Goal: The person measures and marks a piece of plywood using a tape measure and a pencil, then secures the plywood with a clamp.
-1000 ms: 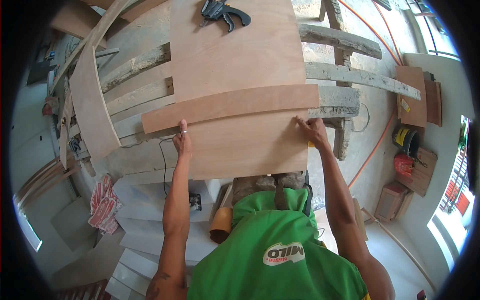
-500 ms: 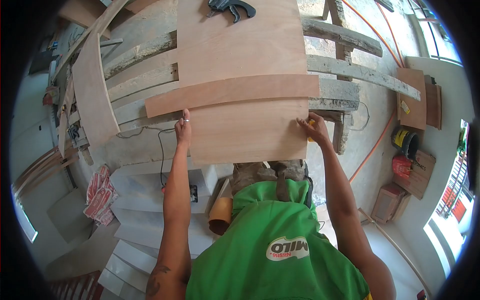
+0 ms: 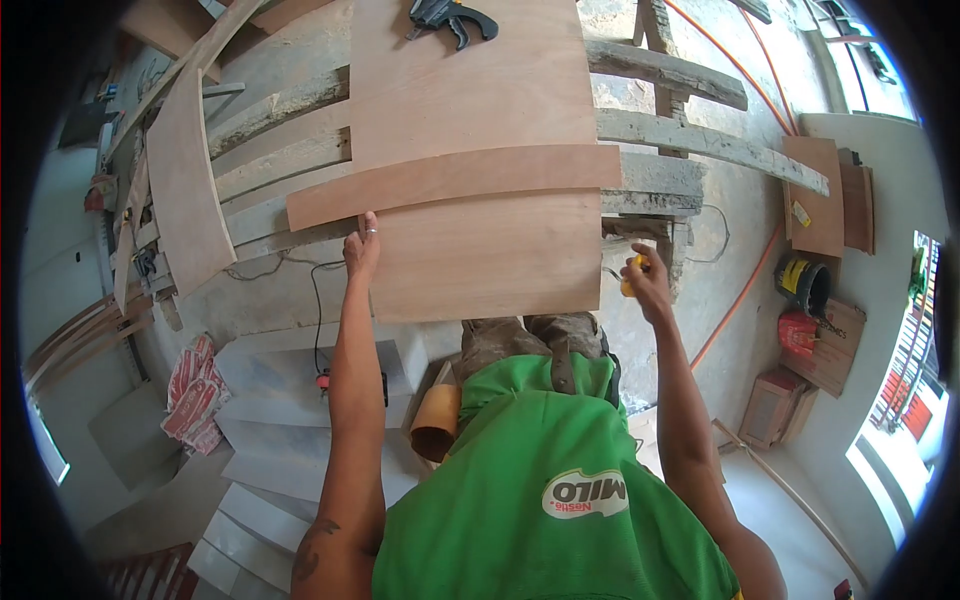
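A long narrow plywood strip (image 3: 455, 180) lies slightly tilted across a larger plywood sheet (image 3: 490, 255), its left end reaching past the sheet's edge. My left hand (image 3: 362, 248) is closed at the strip's lower edge, beside the left edge of the sheet. One ringed finger points up against the strip; the other fingers are curled and partly hidden. Off the sheet's right edge, my right hand (image 3: 650, 280) is closed around a small yellow tape measure (image 3: 629, 276). A black and grey bar clamp (image 3: 453, 20) rests on the sheet's far part.
Rough wooden beams (image 3: 665, 75) support the sheet on both sides. Another plywood panel (image 3: 188, 185) leans at the left. An orange hose (image 3: 735, 298), a black bucket (image 3: 803, 283) and a cardboard box (image 3: 838, 345) are at the right. A black cord (image 3: 315, 310) hangs near my left arm.
My right hand has moved off the sheet's right edge, down and to the right, with the tape measure in it. My left hand stays at the strip. The view has shifted slightly.
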`<action>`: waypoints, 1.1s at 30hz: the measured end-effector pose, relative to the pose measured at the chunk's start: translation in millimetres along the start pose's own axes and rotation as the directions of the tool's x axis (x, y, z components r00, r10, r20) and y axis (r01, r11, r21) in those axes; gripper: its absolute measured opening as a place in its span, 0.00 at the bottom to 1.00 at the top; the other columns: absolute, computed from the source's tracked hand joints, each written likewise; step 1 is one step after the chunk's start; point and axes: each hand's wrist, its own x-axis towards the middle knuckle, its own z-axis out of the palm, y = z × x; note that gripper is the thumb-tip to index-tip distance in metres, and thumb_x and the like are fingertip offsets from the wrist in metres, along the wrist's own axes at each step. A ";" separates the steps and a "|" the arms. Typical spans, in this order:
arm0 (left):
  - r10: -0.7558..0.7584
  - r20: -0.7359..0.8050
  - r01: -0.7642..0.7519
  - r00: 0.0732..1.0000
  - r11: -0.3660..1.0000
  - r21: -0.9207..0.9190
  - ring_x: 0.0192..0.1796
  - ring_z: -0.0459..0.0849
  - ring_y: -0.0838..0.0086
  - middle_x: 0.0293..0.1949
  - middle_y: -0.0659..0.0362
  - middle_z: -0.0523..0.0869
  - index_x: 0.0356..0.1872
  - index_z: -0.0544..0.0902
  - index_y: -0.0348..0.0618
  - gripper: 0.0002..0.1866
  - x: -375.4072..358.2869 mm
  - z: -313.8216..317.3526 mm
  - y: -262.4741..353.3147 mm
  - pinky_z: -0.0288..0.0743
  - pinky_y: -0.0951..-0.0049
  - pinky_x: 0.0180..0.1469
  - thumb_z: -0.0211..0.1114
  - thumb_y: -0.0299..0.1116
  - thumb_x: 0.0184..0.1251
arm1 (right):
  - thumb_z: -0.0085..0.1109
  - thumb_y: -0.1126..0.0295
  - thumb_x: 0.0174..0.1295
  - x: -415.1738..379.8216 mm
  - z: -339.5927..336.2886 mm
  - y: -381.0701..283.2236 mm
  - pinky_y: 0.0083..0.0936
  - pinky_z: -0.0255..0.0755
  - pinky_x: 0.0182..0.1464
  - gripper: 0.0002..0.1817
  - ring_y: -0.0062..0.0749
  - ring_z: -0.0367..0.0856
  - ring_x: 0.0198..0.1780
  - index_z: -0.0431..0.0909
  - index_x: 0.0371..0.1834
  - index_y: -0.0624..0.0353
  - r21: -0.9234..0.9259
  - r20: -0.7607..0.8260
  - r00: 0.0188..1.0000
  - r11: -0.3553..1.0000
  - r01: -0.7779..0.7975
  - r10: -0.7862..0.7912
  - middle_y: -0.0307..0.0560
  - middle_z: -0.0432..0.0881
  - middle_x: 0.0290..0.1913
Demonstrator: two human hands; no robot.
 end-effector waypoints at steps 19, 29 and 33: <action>0.867 0.062 -0.851 0.495 0.470 0.233 0.64 0.69 0.57 0.58 0.51 0.76 0.61 0.71 0.46 0.43 -51.8 14.8 150.0 0.60 0.53 0.64 0.78 0.49 0.40 | 0.65 0.67 0.46 -27.4 145.7 -26.1 0.46 0.68 0.52 0.37 0.57 0.67 0.51 0.63 0.63 0.54 -0.719 0.200 0.886 0.551 0.423 -0.419 0.57 0.68 0.52; 0.689 0.438 -0.811 0.578 0.544 0.215 0.66 0.69 0.56 0.63 0.47 0.72 0.67 0.67 0.45 0.49 -10.8 19.7 212.6 0.61 0.59 0.68 0.79 0.47 0.41 | 0.64 0.69 0.45 -36.9 126.8 -14.8 0.45 0.67 0.53 0.40 0.58 0.66 0.52 0.61 0.66 0.54 -0.664 0.291 0.845 0.542 0.516 -0.448 0.59 0.67 0.52; 0.736 0.375 -0.819 0.565 0.557 0.141 0.66 0.69 0.56 0.63 0.46 0.72 0.67 0.66 0.44 0.49 1.5 17.2 214.5 0.62 0.61 0.68 0.79 0.46 0.40 | 0.66 0.68 0.44 -37.7 124.4 -15.1 0.45 0.67 0.54 0.42 0.56 0.66 0.54 0.60 0.67 0.53 -0.644 0.293 0.838 0.553 0.529 -0.460 0.57 0.66 0.54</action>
